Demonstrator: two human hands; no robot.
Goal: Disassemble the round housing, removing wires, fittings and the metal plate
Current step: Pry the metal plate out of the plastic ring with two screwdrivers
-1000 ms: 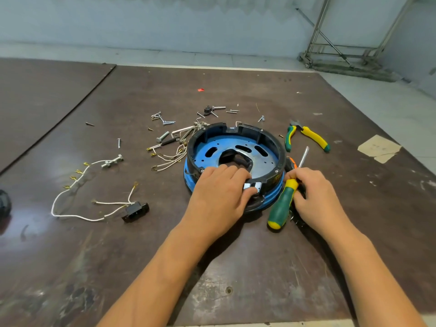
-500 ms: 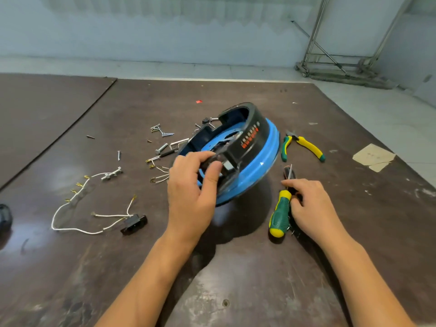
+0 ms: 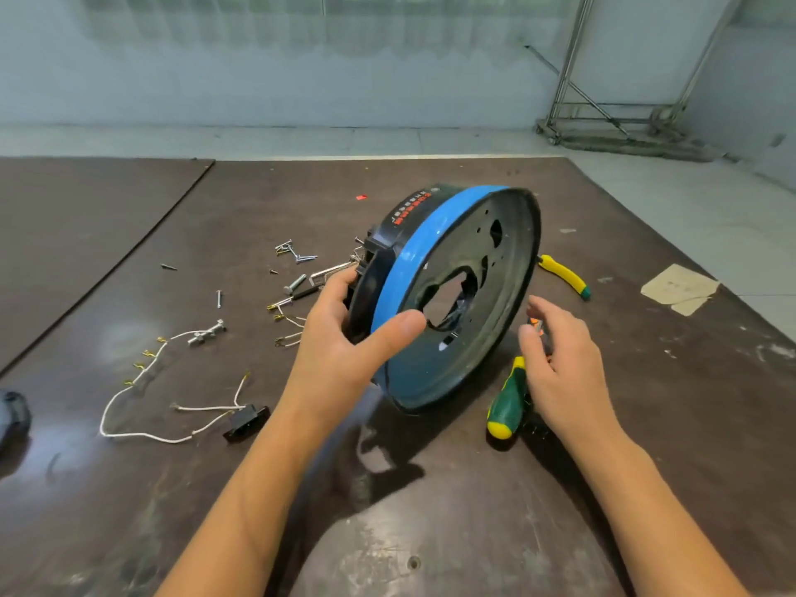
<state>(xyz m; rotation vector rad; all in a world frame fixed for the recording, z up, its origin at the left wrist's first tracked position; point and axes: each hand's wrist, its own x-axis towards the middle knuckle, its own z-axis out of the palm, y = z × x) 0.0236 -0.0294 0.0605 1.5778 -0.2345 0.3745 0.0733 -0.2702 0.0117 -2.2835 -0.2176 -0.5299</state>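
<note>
The round black and blue housing (image 3: 448,295) stands on edge on the brown table (image 3: 430,532), its underside with a jagged central hole turned toward me. My left hand (image 3: 344,351) grips its near rim, thumb on the underside and fingers round the black side. My right hand (image 3: 560,359) hovers just right of the housing with fingers relaxed, holding nothing, above the green and yellow screwdriver (image 3: 506,400). White wires with a black connector (image 3: 172,402) lie at the left.
Loose screws, bolts and small fittings (image 3: 297,273) lie scattered behind my left hand. Yellow and green pliers (image 3: 564,275) lie partly hidden behind the housing. A scrap of cardboard (image 3: 678,288) sits at the right. A dark object (image 3: 13,415) is at the left edge.
My left hand has tipped the housing up from flat onto its edge, turning its underside toward me. My right hand has let go of the screwdriver and risen beside the housing.
</note>
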